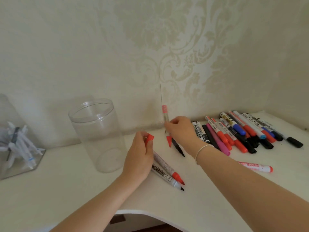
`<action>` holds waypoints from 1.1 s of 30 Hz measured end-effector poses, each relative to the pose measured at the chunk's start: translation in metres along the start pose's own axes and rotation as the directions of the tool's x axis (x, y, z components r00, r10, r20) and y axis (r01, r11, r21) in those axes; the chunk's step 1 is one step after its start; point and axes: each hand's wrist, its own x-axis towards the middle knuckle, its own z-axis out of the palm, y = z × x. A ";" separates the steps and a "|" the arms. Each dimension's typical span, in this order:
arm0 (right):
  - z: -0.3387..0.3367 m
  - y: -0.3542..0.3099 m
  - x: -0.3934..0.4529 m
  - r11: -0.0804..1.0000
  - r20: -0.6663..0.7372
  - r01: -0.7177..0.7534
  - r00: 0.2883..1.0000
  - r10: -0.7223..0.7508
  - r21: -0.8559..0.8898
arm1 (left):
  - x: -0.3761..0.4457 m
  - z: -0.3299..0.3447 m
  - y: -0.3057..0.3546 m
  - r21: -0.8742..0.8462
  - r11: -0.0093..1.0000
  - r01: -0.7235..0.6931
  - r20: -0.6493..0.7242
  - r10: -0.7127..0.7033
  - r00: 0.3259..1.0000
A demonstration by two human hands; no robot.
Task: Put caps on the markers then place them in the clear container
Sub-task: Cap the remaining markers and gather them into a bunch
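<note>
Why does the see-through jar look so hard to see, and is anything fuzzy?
Head view: the jar is clear, so the pale wall shows through and only its rim glints; the marker in the right hand looks slightly smeared; desk edges curve from the wide lens.

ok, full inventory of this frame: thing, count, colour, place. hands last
clear container: one, transparent, upright, empty, left of centre.
marker pile: many, red, black, blue, pink, against the wall at right.
uncapped markers: two, red tip and black tip, beside the left hand.
lone red marker: one, lying right of the right forearm.
black marker: one, lying below the right hand.
glass box: one, clear, holds white pens, far left.
table: one, white.
left hand: holds red cap.
right hand: holds red marker, tip down.
</note>
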 end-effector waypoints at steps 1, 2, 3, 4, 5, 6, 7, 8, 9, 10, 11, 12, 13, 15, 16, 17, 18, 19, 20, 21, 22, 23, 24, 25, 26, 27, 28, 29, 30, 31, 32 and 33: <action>-0.004 -0.003 0.002 0.988 -0.032 -0.031 0.999 0.037 0.150 | -0.002 0.003 0.001 -0.022 1.000 -0.004 -0.009 0.004 1.000; -0.007 -0.006 0.002 0.956 -0.047 -0.050 0.997 0.067 0.290 | -0.002 0.005 0.001 -0.039 0.999 -0.006 -0.018 0.005 1.000; -0.009 -0.008 0.002 0.912 -0.052 -0.056 0.995 0.085 0.406 | -0.001 0.007 0.002 -0.052 0.999 -0.008 -0.022 0.006 1.000; -0.010 -0.009 0.002 0.872 -0.056 -0.054 0.994 0.093 0.487 | -0.001 0.008 0.003 -0.060 0.998 -0.008 -0.020 0.007 1.000; -0.011 -0.009 0.001 0.847 -0.063 -0.049 0.993 0.097 0.529 | 0.000 0.009 0.004 -0.068 0.998 -0.010 -0.015 0.009 1.000; -0.012 -0.009 0.001 0.838 -0.074 -0.041 0.993 0.097 0.544 | 0.001 0.010 0.005 -0.077 0.997 -0.015 -0.011 0.014 1.000; -0.012 -0.009 0.000 0.836 -0.087 -0.031 0.992 0.093 0.548 | 0.001 0.011 0.005 -0.083 0.996 -0.022 -0.008 0.021 1.000; -0.012 -0.009 0.000 0.835 -0.097 -0.020 0.991 0.087 0.550 | 0.001 0.011 0.005 -0.087 0.996 -0.030 -0.005 0.030 1.000; -0.012 -0.008 0.000 0.832 -0.103 -0.013 0.991 0.084 0.554 | 0.001 0.012 0.005 -0.087 0.996 -0.036 -0.003 0.036 0.999; -0.013 -0.008 -0.001 0.828 -0.103 -0.013 0.991 0.085 0.561 | 0.001 0.012 0.005 -0.088 0.995 -0.039 -0.001 0.039 0.999; -0.013 -0.007 -0.001 0.822 -0.101 -0.016 0.991 0.089 0.569 | 0.001 0.012 0.004 -0.089 0.995 -0.039 -0.001 0.039 0.999; -0.013 -0.006 -0.002 0.820 -0.097 -0.021 0.991 0.093 0.572 | 0.001 0.012 0.004 -0.089 0.995 -0.039 -0.001 0.039 0.999; -0.014 -0.005 -0.003 0.821 -0.091 -0.025 0.991 0.094 0.570 | 0.000 0.012 0.003 -0.087 0.995 -0.041 -0.001 0.041 0.999; -0.013 -0.003 -0.003 0.835 -0.076 -0.035 0.993 0.092 0.549 | 0.000 0.012 0.003 -0.082 0.995 -0.055 -0.001 0.055 0.998; -0.013 -0.001 -0.003 0.843 -0.069 -0.043 0.993 0.095 0.537 | 0.000 0.012 0.004 -0.080 0.995 -0.063 0.004 0.064 0.998; -0.011 -0.001 -0.003 0.848 -0.057 -0.053 0.994 0.098 0.527 | -0.001 0.012 0.005 -0.081 0.994 -0.072 0.009 0.073 0.997; -0.011 -0.001 -0.004 0.854 -0.039 -0.066 0.994 0.101 0.516 | -0.001 0.012 0.006 -0.085 0.993 -0.080 0.014 0.081 0.997; -0.010 -0.001 -0.004 0.857 -0.018 -0.081 0.994 0.105 0.509 | -0.001 0.013 0.006 -0.087 0.992 -0.087 0.019 0.089 0.996; -0.010 -0.001 -0.005 0.855 0.005 -0.100 0.994 0.113 0.509 | 0.000 0.014 0.007 -0.088 0.992 -0.093 0.025 0.096 0.995; -0.011 -0.002 -0.005 0.845 0.029 -0.125 0.991 0.128 0.520 | 0.000 0.014 0.007 -0.092 0.991 -0.097 0.034 0.100 0.994; -0.014 -0.003 -0.005 0.829 0.054 -0.155 0.987 0.150 0.538 | 0.000 0.015 0.008 -0.099 0.990 -0.099 0.044 0.104 0.994; -0.017 -0.004 -0.005 0.808 0.078 -0.191 0.981 0.177 0.557 | 0.001 0.016 0.009 -0.109 0.989 -0.104 0.055 0.110 0.992; -0.020 -0.004 -0.004 0.785 0.101 -0.225 0.974 0.205 0.577 | 0.002 0.017 0.010 -0.120 0.987 -0.110 0.066 0.119 0.991; -0.024 -0.004 -0.003 0.760 0.120 -0.252 0.967 0.226 0.599 | 0.003 0.018 0.011 -0.133 0.984 -0.121 0.078 0.132 0.988; -0.029 -0.004 -0.003 0.736 0.133 -0.268 0.962 0.238 0.621 | 0.004 0.018 0.014 -0.144 0.980 -0.136 0.088 0.150 0.985; -0.033 -0.003 -0.001 0.716 0.139 -0.274 0.960 0.243 0.642 | 0.005 0.019 0.017 -0.154 0.976 -0.156 0.097 0.172 0.980; -0.037 -0.003 -0.001 0.701 0.139 -0.275 0.959 0.245 0.658 | 0.007 0.021 0.021 -0.163 0.971 -0.177 0.105 0.196 0.975; -0.041 -0.003 0.000 0.690 0.137 -0.274 0.959 0.249 0.670 | 0.009 0.022 0.025 -0.173 0.966 -0.192 0.113 0.214 0.970; -0.046 -0.002 0.000 0.678 0.137 -0.274 0.959 0.249 0.682 | 0.010 0.023 0.029 -0.186 0.962 -0.200 0.120 0.224 0.967; -0.050 -0.002 0.000 0.665 0.143 -0.274 0.959 0.246 0.695 | 0.012 0.025 0.034 -0.206 0.958 -0.197 0.129 0.226 0.965; -0.055 -0.001 -0.001 0.649 0.151 -0.274 0.959 0.240 0.710 | 0.014 0.027 0.038 -0.234 0.954 -0.187 0.142 0.224 0.964; -0.060 0.000 -0.001 0.631 0.160 -0.273 0.960 0.232 0.726 | 0.016 0.029 0.041 -0.266 0.949 -0.168 0.162 0.216 0.963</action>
